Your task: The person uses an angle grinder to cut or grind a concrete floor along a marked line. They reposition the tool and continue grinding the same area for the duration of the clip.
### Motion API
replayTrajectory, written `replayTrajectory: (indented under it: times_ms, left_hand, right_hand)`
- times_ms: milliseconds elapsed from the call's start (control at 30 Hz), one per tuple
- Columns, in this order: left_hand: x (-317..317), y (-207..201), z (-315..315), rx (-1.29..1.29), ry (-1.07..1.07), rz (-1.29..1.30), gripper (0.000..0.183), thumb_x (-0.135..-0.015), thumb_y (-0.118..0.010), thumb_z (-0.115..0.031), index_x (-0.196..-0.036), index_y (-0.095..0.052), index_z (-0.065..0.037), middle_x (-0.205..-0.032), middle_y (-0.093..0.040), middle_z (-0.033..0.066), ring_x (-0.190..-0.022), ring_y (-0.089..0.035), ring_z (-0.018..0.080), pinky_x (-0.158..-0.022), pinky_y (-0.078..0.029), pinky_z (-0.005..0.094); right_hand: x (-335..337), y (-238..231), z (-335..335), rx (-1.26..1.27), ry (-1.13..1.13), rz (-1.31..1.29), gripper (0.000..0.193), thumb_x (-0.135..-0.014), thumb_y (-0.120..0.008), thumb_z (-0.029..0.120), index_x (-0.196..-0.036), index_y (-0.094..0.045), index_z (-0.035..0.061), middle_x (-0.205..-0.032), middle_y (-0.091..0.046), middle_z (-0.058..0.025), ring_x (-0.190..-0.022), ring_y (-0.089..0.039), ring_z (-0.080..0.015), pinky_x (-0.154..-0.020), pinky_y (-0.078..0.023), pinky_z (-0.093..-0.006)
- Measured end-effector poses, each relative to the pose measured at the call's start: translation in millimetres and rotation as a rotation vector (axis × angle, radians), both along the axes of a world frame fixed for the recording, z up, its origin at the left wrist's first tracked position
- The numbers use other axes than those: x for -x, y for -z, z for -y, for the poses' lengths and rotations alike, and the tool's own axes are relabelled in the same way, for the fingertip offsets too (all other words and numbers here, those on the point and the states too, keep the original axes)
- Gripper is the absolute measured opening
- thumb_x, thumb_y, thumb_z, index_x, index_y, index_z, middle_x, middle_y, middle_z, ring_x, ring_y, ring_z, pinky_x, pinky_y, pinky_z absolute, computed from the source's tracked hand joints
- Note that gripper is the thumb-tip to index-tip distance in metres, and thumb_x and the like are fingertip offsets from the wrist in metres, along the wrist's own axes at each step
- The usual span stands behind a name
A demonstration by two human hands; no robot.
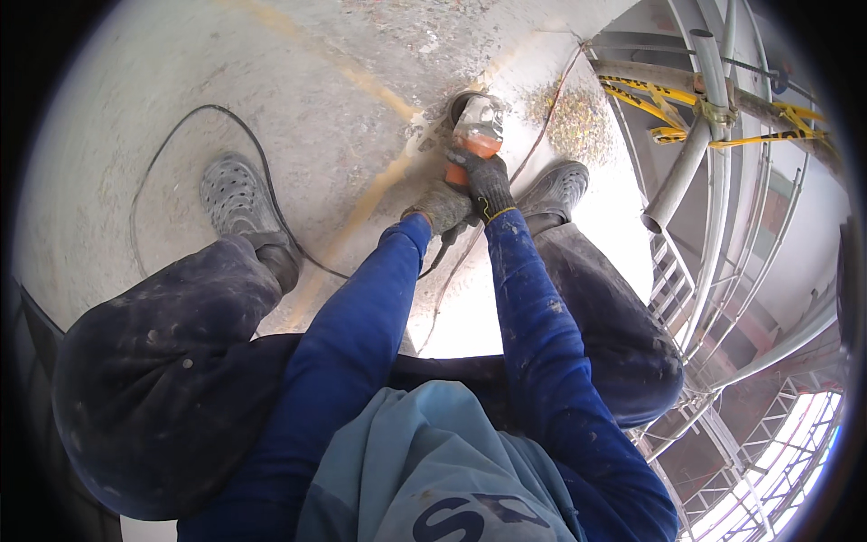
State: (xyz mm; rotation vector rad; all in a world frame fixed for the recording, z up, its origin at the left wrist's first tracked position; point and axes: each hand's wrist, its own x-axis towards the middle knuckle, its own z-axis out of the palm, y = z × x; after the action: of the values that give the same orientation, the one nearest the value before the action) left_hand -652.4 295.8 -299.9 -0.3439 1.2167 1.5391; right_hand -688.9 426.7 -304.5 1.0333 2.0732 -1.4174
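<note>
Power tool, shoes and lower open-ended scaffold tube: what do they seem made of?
Power tool: orange housing, likely plastic, smooth and evenly coloured under pale dust.
Shoes: probably moulded foam or rubber, matte grey, given their holes.
Scaffold tube: apparently metal, dull grey, hollow at its open end.

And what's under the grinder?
Pale floor shows around the grinder, with a yellowish band to its left. The patch directly beneath is covered by the tool itself, so its condition can't be seen.

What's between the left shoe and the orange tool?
In the head view: a dark cord beside the left shoe, then floor with a yellowish stripe before the orange tool.
</note>
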Motion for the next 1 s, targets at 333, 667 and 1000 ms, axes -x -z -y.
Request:
replayTrajectory:
  times_ms: [333,667,1000]
  left_hand:
    - [-18.9,5.8,3.7,0.068,0.063,-0.041,0.019,-0.084,-0.087,-0.02,-0.092,-0.076,-0.007,-0.073,-0.074,0.0063,-0.057,-0.069,0.0191,-0.055,-0.056,0.0394]
    - [-10.3,11.2,5.4,0.05,0.091,-0.043,0.016,-0.09,-0.078,-0.021,-0.093,-0.075,-0.006,-0.068,-0.071,0.0073,-0.045,-0.063,0.0205,-0.044,-0.05,0.0393]
    - [-1.5,3.8,1.4,-0.007,-0.006,0.015,0.018,-0.085,-0.085,-0.021,-0.087,-0.075,-0.006,-0.067,-0.071,0.0079,-0.05,-0.065,0.021,-0.048,-0.054,0.0397]
  right_hand:
    - [-20.1,0.5,5.9,-0.065,-0.051,0.018,0.071,-0.077,-0.097,0.033,-0.129,-0.07,-0.0052,-0.113,-0.078,-0.0137,-0.094,-0.074,-0.0241,-0.082,-0.061,-0.0394]
    - [-7.7,-0.7,11.2,-0.053,-0.103,0.04,0.071,-0.077,-0.096,0.035,-0.128,-0.07,-0.0065,-0.115,-0.077,-0.0164,-0.096,-0.075,-0.0263,-0.084,-0.061,-0.04]
    - [1.1,2.1,2.2,-0.03,-0.108,0.005,0.074,-0.075,-0.096,0.039,-0.127,-0.071,-0.0064,-0.114,-0.078,-0.016,-0.097,-0.075,-0.0278,-0.085,-0.06,-0.0407]
